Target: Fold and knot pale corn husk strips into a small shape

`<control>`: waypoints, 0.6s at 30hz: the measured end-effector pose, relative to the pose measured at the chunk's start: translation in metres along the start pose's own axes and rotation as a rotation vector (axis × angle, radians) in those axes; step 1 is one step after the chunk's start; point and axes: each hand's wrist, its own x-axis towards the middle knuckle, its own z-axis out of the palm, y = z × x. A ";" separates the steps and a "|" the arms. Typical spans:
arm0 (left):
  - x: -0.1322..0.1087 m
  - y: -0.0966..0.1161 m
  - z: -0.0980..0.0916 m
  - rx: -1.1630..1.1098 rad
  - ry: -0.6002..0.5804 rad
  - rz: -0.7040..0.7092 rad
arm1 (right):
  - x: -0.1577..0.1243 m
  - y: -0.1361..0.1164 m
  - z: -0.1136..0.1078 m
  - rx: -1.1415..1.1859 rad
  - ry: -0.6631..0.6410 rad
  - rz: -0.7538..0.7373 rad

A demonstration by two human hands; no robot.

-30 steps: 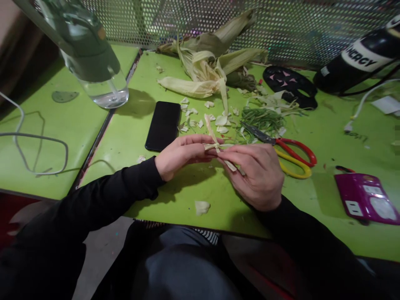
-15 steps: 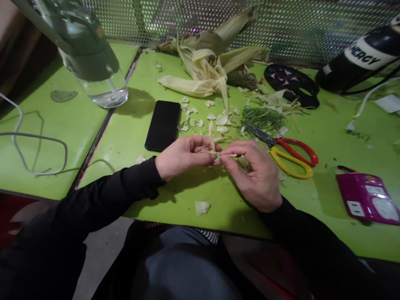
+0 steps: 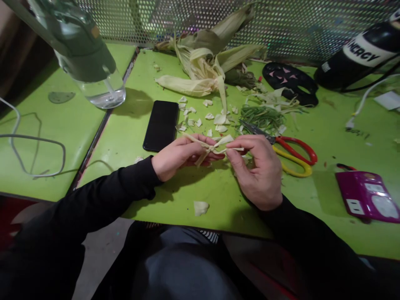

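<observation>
Between my hands is a small cross of pale corn husk strips point(image 3: 211, 148), joined at the middle with its ends sticking out several ways. My left hand point(image 3: 184, 152) holds it from the left, fingers beneath and thumb beside the joint. The thumb and forefinger of my right hand point(image 3: 258, 168) pinch one strip end that points right. Just beyond my right hand lie scissors point(image 3: 295, 154) with one red and one yellow handle, blades pointing to the back left. Cut husk scraps point(image 3: 220, 119) are scattered behind my hands, and one larger scrap point(image 3: 201, 208) lies nearer me.
A phone point(image 3: 161, 125) lies behind my left wrist. Dried corn husks point(image 3: 203, 79) and green strands point(image 3: 262, 118) are farther back. A water bottle point(image 3: 90, 62) stands left, a black bottle point(image 3: 359, 54) right. A purple power strip point(image 3: 367, 196), black palette point(image 3: 289, 83) and cables point(image 3: 64, 154) are also around.
The husk cross has turned and now lies flatter, its upright strip leaning over. My left fingers have loosened and lowered beneath it. My right hand has drawn slightly right with its strip end.
</observation>
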 end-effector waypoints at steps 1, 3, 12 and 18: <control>0.000 0.001 0.001 -0.012 -0.010 -0.002 | 0.000 0.000 0.000 0.011 0.000 0.024; -0.001 0.002 0.002 -0.027 -0.019 -0.010 | -0.001 -0.001 0.001 0.023 0.013 0.084; -0.001 -0.002 -0.005 0.025 -0.119 -0.014 | -0.001 -0.002 0.000 0.059 0.064 0.195; 0.002 -0.008 -0.004 0.048 -0.149 0.016 | -0.004 0.000 0.002 0.132 -0.012 0.174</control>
